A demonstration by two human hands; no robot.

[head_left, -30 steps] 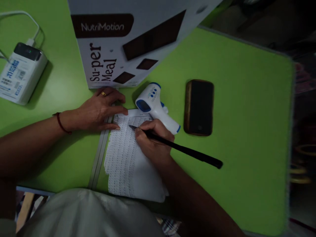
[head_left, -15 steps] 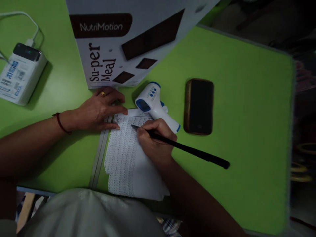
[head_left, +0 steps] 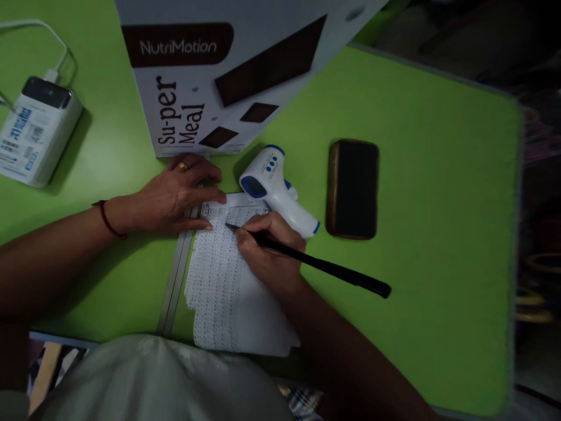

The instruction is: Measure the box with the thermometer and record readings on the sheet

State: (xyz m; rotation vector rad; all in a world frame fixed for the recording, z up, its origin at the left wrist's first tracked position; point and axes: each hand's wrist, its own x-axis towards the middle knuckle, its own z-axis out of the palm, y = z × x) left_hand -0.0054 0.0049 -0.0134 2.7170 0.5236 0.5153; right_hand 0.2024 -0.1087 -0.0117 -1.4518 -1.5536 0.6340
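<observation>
A black pen (head_left: 324, 266) is held by my right hand (head_left: 272, 248), fingers closed round it near the tip. Its point is at the written lines on a white sheet of paper (head_left: 219, 304), whose left part is covered in rows of small handwriting. My left hand (head_left: 179, 196), with a gold ring, rests at the sheet's upper left edge. Its fingers are apart, and the thumb and index finger touch the paper. Just beyond my right hand lies a white and blue infrared thermometer (head_left: 280, 193), beside the top of the sheet.
At the back stands a large white box (head_left: 184, 82) printed "NutriMotion". A dark phone (head_left: 353, 190) in a brown case lies to the right. A white power bank (head_left: 39, 128) with a cable is at the left. The green table (head_left: 438, 234) ends at the right edge.
My right hand and the pen have shifted slightly left across the paper. The left hand keeps its place.
</observation>
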